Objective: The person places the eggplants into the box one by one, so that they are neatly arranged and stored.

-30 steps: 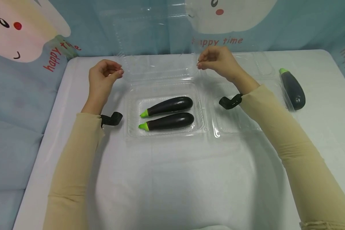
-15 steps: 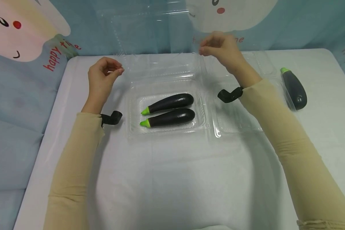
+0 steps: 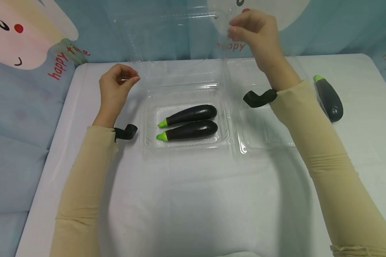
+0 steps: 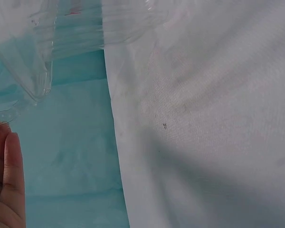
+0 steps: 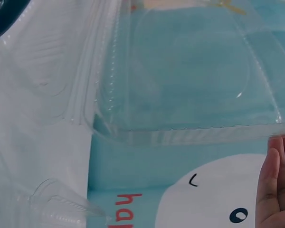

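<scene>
Container [image 3: 180,98] on white cloth [image 3: 193,200], blue curtain [image 3: 96,35] behind

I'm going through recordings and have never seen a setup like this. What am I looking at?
No machine here: these are a person's bare left hand and right hand. The wide picture comes from a head-worn camera looking down; the two close-ups come from a camera on each wrist. On the white table, a clear container holds two eggplants. To its right sit a second clear container and a third eggplant. Both hands appear to pinch edges of the raised clear lid.
</scene>
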`<state>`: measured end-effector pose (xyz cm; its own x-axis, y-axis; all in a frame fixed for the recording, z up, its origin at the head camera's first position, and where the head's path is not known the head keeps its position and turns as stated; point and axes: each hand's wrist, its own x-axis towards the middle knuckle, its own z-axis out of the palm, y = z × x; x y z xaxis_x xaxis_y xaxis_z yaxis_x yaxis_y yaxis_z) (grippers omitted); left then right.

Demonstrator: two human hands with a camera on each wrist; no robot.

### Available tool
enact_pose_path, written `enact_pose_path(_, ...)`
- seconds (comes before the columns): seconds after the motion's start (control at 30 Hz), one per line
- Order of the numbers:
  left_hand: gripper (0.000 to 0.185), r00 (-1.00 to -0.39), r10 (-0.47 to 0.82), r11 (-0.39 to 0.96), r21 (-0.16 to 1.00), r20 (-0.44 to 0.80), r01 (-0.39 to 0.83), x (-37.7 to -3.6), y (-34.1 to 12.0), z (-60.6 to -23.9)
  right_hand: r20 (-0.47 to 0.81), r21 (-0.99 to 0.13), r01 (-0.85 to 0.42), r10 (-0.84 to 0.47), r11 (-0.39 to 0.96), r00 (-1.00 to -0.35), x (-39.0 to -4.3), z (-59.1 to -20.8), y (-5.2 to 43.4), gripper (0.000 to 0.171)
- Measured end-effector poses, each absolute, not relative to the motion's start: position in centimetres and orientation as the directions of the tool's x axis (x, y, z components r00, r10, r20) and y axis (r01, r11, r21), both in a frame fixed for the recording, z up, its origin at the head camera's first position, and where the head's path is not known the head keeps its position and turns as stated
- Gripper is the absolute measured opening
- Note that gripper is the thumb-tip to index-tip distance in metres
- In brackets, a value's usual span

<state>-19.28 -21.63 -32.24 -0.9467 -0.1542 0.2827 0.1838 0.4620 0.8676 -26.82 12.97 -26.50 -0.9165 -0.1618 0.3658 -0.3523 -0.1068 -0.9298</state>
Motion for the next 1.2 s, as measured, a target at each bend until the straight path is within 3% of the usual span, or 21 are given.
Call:
enact_pose_path(0.4, 0.006, -0.942, -0.152, 0.480, 0.855, 0.300, 0.195, -19.0, -21.8, -32.4, 0.574, -0.818, -0.571, -0.165, -0.066, -0.802, -27.0, -25.9, 12.8, 0.011)
enact_pose_path(0.83, 0.008, -0.930, -0.157, 0.446, 0.864, 0.333, 0.234, -19.7, -21.7, -31.8, 0.530, -0.848, -0.520, -0.142, -0.104, -0.836, -26.9, -25.8, 13.0, 0.010)
enact_pose_path(0.97, 0.008, -0.916, -0.188, 0.336, 0.899, 0.355, 0.280, -19.8, -21.4, -30.6, 0.546, -0.837, -0.541, -0.159, -0.076, -0.822, -26.8, -25.9, 13.2, 0.010)
enact_pose_path(1.2, 0.009, -0.889, -0.290, -0.030, 0.925, 0.355, 0.379, -19.0, -20.8, -27.9, 0.610, -0.786, -0.617, -0.204, -0.035, -0.766, -26.3, -25.9, 13.6, 0.009)
